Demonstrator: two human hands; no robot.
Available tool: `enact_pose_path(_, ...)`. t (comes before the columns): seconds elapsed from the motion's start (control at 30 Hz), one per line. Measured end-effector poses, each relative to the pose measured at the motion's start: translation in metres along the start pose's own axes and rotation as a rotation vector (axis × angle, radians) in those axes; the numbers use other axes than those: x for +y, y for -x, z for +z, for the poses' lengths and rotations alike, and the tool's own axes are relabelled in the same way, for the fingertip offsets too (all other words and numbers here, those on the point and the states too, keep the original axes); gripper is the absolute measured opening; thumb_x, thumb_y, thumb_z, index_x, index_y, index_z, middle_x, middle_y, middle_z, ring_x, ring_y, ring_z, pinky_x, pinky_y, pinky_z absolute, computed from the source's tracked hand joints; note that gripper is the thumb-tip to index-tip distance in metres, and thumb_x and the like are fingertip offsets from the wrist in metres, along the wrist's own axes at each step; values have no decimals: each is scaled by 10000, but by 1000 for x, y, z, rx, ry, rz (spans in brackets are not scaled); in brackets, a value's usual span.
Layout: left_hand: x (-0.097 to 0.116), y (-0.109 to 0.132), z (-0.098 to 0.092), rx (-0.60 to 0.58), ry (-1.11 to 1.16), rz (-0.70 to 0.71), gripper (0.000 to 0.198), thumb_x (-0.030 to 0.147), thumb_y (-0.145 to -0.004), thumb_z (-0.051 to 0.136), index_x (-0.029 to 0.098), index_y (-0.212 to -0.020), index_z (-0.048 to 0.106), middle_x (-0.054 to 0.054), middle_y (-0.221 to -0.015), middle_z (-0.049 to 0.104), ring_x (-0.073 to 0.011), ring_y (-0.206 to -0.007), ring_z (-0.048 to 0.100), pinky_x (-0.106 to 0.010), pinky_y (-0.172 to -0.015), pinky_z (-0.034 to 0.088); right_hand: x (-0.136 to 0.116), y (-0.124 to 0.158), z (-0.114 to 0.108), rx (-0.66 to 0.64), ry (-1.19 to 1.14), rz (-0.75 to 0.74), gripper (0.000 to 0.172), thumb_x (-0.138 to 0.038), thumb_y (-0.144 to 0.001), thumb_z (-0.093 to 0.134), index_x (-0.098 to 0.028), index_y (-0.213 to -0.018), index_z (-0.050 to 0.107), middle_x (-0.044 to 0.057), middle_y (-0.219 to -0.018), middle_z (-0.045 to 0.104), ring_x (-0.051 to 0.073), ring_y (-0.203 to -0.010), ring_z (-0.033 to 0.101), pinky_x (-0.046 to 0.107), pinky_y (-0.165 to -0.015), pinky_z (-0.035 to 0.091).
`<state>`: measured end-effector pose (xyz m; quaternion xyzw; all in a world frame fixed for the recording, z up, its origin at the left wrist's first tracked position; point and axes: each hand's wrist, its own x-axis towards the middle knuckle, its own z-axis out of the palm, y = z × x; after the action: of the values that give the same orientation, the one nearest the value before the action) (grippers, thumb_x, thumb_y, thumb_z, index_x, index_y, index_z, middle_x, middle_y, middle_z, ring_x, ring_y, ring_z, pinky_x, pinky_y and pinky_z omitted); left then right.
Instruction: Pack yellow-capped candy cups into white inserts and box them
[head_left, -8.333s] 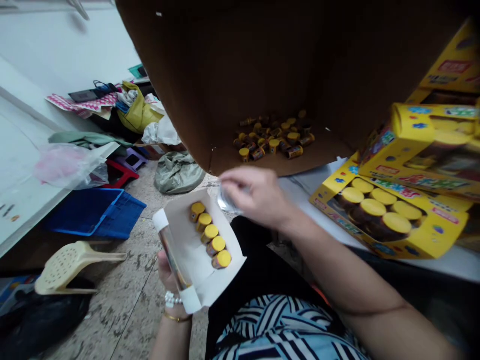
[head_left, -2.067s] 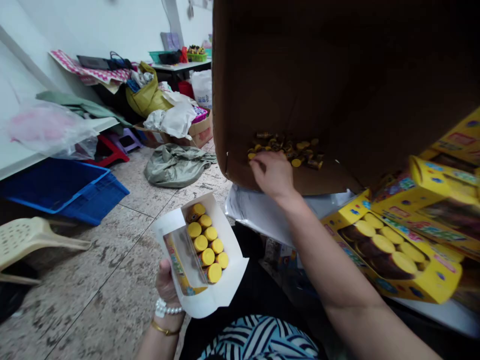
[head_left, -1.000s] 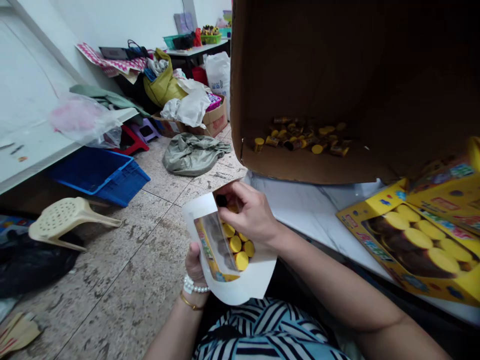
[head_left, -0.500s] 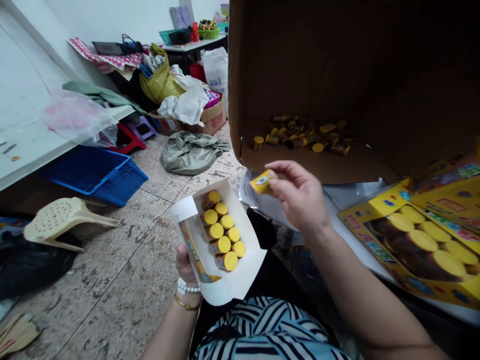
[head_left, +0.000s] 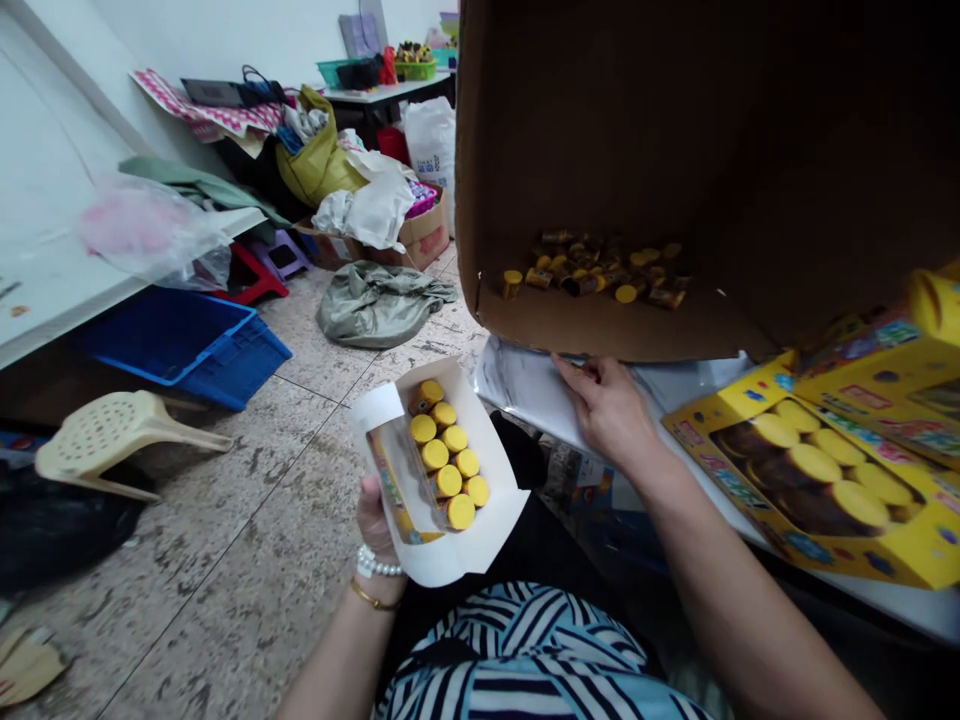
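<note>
My left hand (head_left: 377, 520) holds an open white carton (head_left: 491, 535) with a clear window, tilted, from its left side. Several small tubs with yellow lids (head_left: 448, 481) stand inside it in rows. My right hand (head_left: 611, 410) is at the lower front edge of a large brown cardboard box (head_left: 540, 335), its fingers bent together; what they hold is mostly hidden, with only a hint of yellow between them. Loose yellow-lidded tubs (head_left: 592, 270) lie in a heap on the floor of the big box.
Yellow printed packages (head_left: 892, 555) with round yellow lids in their windows are on the right, on a white surface. On the left are a cream stool (head_left: 112, 435), a blue crate (head_left: 247, 360) and a white table (head_left: 45, 310). A grey-green bag (head_left: 375, 305) lies on the floor.
My right hand has moved right and slightly down, and the yellow tub it held up is no longer clearly visible. The carton in my left hand has shifted slightly.
</note>
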<state>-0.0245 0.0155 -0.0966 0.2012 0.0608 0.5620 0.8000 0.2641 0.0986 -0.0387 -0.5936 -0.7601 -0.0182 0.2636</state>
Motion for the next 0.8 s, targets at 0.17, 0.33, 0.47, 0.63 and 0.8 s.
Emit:
enact_pose_path(0.17,-8,-1,-2,-37,49,-30,579,566,-940,503,274,-1440,520,-78,-1412,636,-322,-1379,504,-568,-1198,276,-64,-22,-14,93,-427,-167,358,-214,-844,658,-209,-1191,570,52,-986,699,187,-807,656,321,-764,565)
enact_pose_path(0.33,-10,-2,-3,-54,55,-18,519,551,-956,472,315,-1410,560,-47,-1406,644,-288,-1365,528,-511,-1207,294,-115,-40,-7,47,-489,-462,137,-165,-936,555,-164,-1039,646,118,-1102,668,207,-1045,631,334,-887,554)
enact_pose_path(0.47,-6,-4,-11,-113,72,-48,454,461,-980,448,304,-1374,611,-38,-1385,658,-279,-1304,589,-486,-1186,348,-125,-39,9,12,-426,-477,194,-265,-988,515,-164,-1003,681,101,-1025,679,181,-893,648,291,-753,567)
enact_pose_path(0.63,-11,-8,-21,-148,144,-35,469,425,-997,411,270,-1400,595,-69,-1386,653,-292,-1285,605,-506,-1166,371,-121,-39,14,-14,-239,-504,196,-255,-942,567,-146,-900,724,131,-973,691,245,-873,624,372,-743,535)
enact_pose_path(0.8,-9,-15,-24,-235,210,-86,492,470,-1001,382,284,-1413,576,-55,-1483,569,-285,-1371,522,-498,-1199,307,-85,-71,-5,-148,-516,-441,246,-347,-952,600,-190,-852,760,54,-857,740,166,-778,664,285,-723,524)
